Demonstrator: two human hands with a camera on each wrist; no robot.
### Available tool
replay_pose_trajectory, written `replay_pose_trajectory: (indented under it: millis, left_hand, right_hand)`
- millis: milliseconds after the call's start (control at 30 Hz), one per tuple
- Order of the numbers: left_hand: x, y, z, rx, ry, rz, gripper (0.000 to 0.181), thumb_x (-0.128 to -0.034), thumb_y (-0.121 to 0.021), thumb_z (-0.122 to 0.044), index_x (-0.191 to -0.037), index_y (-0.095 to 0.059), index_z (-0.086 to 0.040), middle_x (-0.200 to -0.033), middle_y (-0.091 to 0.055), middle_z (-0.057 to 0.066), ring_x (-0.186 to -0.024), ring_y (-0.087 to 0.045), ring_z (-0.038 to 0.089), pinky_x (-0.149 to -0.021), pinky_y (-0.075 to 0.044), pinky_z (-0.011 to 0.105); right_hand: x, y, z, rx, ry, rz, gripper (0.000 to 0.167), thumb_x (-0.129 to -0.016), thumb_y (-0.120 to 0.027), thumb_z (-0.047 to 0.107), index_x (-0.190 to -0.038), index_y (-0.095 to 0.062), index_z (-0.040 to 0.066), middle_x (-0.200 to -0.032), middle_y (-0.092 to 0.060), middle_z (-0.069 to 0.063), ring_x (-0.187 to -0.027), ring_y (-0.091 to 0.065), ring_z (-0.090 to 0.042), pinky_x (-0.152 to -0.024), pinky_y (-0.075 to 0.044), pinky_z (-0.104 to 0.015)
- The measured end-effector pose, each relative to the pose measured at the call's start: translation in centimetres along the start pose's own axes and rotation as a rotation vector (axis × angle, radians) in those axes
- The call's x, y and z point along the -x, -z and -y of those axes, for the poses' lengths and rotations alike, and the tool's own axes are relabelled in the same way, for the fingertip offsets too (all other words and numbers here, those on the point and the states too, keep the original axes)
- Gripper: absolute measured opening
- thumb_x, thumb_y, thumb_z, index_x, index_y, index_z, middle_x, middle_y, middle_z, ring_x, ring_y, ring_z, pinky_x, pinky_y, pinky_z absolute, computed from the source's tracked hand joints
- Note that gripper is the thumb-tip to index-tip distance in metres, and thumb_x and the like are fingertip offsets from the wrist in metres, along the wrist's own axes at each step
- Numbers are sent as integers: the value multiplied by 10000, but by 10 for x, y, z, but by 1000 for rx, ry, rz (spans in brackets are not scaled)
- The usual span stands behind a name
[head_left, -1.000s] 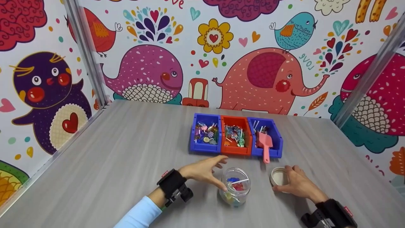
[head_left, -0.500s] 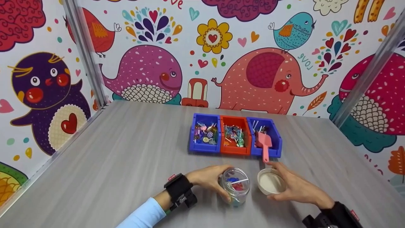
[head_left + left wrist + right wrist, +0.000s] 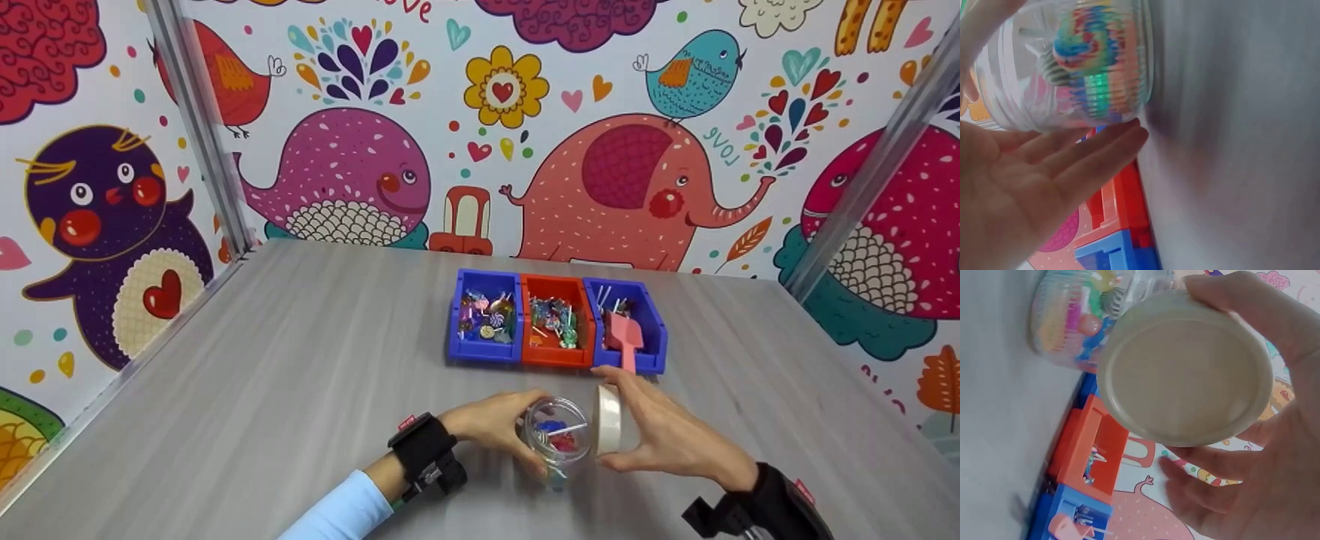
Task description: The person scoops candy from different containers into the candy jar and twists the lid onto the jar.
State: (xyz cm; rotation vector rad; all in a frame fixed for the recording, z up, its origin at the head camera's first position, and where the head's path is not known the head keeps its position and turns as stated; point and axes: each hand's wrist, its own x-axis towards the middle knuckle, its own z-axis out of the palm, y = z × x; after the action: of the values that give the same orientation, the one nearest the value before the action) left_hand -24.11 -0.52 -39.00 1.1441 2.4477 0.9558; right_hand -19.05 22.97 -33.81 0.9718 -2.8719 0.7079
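A clear jar [image 3: 556, 456] with wrapped candies and a lollipop stick inside stands upright on the table, its mouth uncovered. My left hand [image 3: 491, 426] holds it from the left, thumb on the near side and fingers on the far side. In the left wrist view, striped and swirled sweets show through the jar's wall [image 3: 1022, 107]. My right hand [image 3: 667, 431] grips a cream-coloured round lid [image 3: 608, 421] by its rim, tipped on edge just right of the jar's mouth. The right wrist view shows one flat face of the lid [image 3: 1185, 379].
Behind the hands stand a blue bin [image 3: 484, 351], a red bin [image 3: 556, 358] and another blue bin [image 3: 657, 330], joined in a row with candies inside. A pink scoop [image 3: 625, 334] lies in the right bin, its handle over the front edge. A patterned wall [image 3: 480, 105] closes the back.
My left hand has closed round the jar. My right hand has lifted the lid off the table, moved it left and tilted it on edge beside the jar.
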Motion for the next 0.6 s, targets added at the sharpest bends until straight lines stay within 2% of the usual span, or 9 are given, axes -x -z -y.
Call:
replay_pose_trajectory:
  millis: [100, 167, 300, 433, 600]
  left_hand:
    - [1, 1, 0, 22, 0, 9, 769, -607, -810, -267, -1255, -428, -103, -1166, -552, 11, -1041, -507, 88, -878, -380, 200]
    - [0, 2, 0, 39, -2, 17, 761, -610, -808, -258, -1254, -431, -110, -1154, -554, 6, -1019, -511, 75, -866, -387, 197]
    - [0, 2, 1, 53, 1, 25, 752, -611, -808, -254, -1249, -434, -115, -1118, -556, -16, -980, -507, 49, -852, -395, 193]
    - [-1, 2, 2, 45, -9, 21, 776, -607, -811, -269, -1263, -423, -122, -1115, -544, -48, -996, -493, 43, -873, -384, 204]
    - [-1, 1, 3, 71, -18, 22, 825, -607, -812, -264, -1304, -391, -128, -1160, -530, -48, -1036, -479, 46, -896, -365, 202]
  right_hand:
    - [-6, -4, 0, -25, 47, 13, 803, -671, -732, 424, -1254, -300, 78, -1184, -432, -89, -1006, -480, -216, -816, -457, -463]
    - [-10, -8, 0, -24, 74, 18, 780, -672, -726, 435, -1233, -315, 81, -1149, -437, -57, -968, -490, -184, -785, -480, -408]
    - [-18, -13, 3, 59, 106, 25, 742, -666, -706, 488, -1212, -390, 98, -1102, -456, -19, -930, -483, -161, -728, -495, -347]
    - [-25, -18, 7, 168, 136, 38, 717, -662, -691, 514, -1223, -467, 127, -1101, -480, -8, -951, -464, -150, -744, -469, -350]
    - [-31, -22, 10, 200, 173, 63, 688, -658, -713, 453, -1246, -494, 171, -1082, -478, 16, -983, -427, -132, -778, -425, -360]
